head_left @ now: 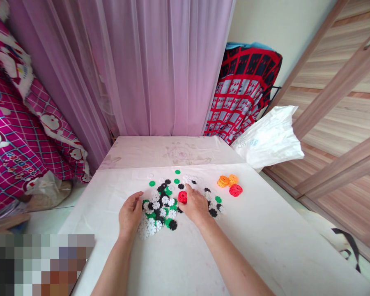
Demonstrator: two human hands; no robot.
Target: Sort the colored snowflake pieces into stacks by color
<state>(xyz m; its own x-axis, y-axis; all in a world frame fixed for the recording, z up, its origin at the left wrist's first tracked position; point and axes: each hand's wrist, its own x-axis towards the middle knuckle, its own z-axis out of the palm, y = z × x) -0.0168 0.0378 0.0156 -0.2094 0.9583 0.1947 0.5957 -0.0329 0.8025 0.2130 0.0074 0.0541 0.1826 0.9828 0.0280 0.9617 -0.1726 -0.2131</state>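
Note:
A loose pile of notched plastic snowflake discs (156, 204) in white, black and green lies on the white table. My right hand (197, 204) grips a small stack of red snowflake discs (182, 197) between thumb and fingers, over the right part of the pile. More white, black and green discs lie beyond and to the right of that hand. My left hand (130, 216) rests at the pile's left edge, its fingers loosely curved and holding nothing that I can see. To the right lie stacked orange discs (223, 181) and another red stack (235, 190).
The white table (246, 242) extends in front of me, with a flowered cover (181, 152) at its far end. A white plastic bag (274, 137) is at the far right corner. Purple curtains (160, 65) hang behind, and a wooden wardrobe (341, 102) stands to the right.

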